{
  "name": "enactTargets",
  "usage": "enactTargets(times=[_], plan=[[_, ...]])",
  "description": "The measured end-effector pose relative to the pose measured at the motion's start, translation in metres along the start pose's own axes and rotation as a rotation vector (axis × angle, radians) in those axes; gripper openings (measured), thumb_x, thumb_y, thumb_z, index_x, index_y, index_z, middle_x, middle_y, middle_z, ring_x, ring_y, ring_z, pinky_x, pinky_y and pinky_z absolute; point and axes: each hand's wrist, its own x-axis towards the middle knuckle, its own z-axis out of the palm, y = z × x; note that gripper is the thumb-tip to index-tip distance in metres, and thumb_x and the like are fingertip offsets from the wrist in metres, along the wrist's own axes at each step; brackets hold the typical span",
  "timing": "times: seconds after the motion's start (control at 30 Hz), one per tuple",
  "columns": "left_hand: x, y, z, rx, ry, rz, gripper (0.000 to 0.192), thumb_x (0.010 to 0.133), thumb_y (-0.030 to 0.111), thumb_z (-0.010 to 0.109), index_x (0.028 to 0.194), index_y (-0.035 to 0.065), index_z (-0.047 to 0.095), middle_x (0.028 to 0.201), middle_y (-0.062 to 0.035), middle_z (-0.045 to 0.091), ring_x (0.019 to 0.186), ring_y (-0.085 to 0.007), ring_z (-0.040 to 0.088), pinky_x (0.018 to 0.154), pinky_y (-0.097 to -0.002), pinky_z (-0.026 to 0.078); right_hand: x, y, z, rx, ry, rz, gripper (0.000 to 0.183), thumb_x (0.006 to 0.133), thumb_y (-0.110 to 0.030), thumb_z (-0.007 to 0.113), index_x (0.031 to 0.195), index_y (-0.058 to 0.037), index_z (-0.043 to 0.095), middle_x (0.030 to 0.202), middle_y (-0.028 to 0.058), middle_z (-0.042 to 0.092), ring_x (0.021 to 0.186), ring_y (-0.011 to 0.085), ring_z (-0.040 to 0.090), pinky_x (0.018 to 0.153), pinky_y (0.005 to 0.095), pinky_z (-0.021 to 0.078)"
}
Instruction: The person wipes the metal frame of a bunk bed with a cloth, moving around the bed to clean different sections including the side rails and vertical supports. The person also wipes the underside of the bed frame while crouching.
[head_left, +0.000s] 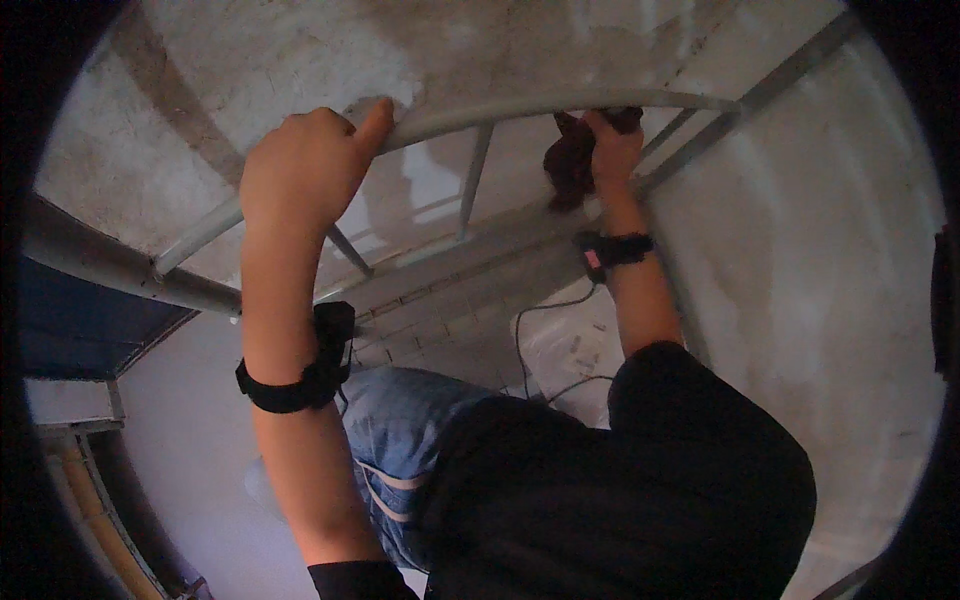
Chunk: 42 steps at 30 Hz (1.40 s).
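Note:
A curved, pale metal rail with upright bars runs across the upper part of the view, beside a stained wall. My left hand grips its left part from above, thumb pointing along the tube. At the rail's right part, just below the tube, my right hand holds a dark red cloth. Part of the cloth hangs down left of the fingers, and some shows above them near the rail. The fingertips of my right hand are partly hidden by the cloth and the rail.
Both wrists carry black strapped devices; a cable trails from the right one. Below lies a white, plastic-looking sheet or package near a tiled surface. A thick metal tube and a dark blue panel are at left.

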Motion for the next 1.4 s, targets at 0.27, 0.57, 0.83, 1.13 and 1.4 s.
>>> enactTargets(times=[0.27,0.57,0.83,1.13,1.4], plan=[[-0.009,0.007,0.0,-0.019,0.149,0.011,0.068,0.096,0.065,0.046,0.087,0.0063,0.079,0.081,-0.0205,0.072,0.083,-0.04,0.071,0.079,-0.0476,0.055,-0.06,0.119,-0.004,-0.066,0.103,0.065,0.025,0.085,-0.014,0.076,0.099,0.0043,0.066,0.089,0.0081,0.07,0.082,0.0159,0.063,0.075,0.0345,0.0504],[-0.011,-0.016,0.006,0.076,0.195,0.087,0.06,0.095,0.051,0.047,0.083,0.0004,0.076,0.086,-0.0217,0.073,0.081,-0.0402,0.071,0.076,-0.0488,0.056,-0.091,0.135,-0.057,-0.737,-0.373,0.366,0.055,0.084,-0.034,0.077,0.12,0.0048,0.062,0.105,0.025,0.071,0.098,0.0398,0.067,0.09,0.0467,0.0525],[-0.011,-0.021,0.013,0.009,0.19,-0.013,0.06,0.095,0.051,0.046,0.087,0.0003,0.077,0.093,-0.0229,0.074,0.088,-0.0405,0.071,0.079,-0.05,0.056,0.041,0.042,-0.122,0.579,0.174,0.316,0.04,0.088,-0.027,0.074,0.118,-0.0049,0.061,0.113,0.0089,0.061,0.1,0.0258,0.063,0.09,0.0398,0.0516],[-0.004,-0.003,0.015,0.051,0.246,0.044,0.063,0.096,0.055,0.047,0.083,0.0007,0.075,0.09,-0.0252,0.071,0.089,-0.0443,0.069,0.082,-0.0518,0.054,0.106,0.037,-0.147,-0.193,0.225,0.178,0.034,0.08,-0.022,0.074,0.106,0.0008,0.068,0.107,0.0105,0.071,0.096,0.0263,0.065,0.088,0.0407,0.0515],[-0.008,-0.008,0.006,0.099,0.199,0.002,0.058,0.094,0.05,0.046,0.082,0.0011,0.076,0.084,-0.0242,0.071,0.079,-0.043,0.069,0.075,-0.0508,0.055,0.079,0.097,-0.113,-0.212,0.378,-0.018,0.027,0.079,-0.018,0.077,0.09,0.0057,0.07,0.1,0.0168,0.074,0.087,0.0279,0.067,0.084,0.0399,0.0514]])
